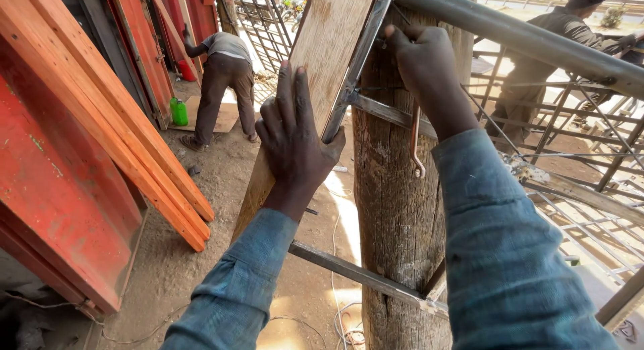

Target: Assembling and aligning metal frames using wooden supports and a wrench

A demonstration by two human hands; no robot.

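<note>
Wooden plank | long axis steep, leaning against metal frame | left hand spread flat on it | right hand alongside, fist around copper-coloured rod | left nearer.

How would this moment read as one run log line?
left hand: flat on pale wooden plank | right hand: grips thin metal rod | beside rough wooden post
</note>
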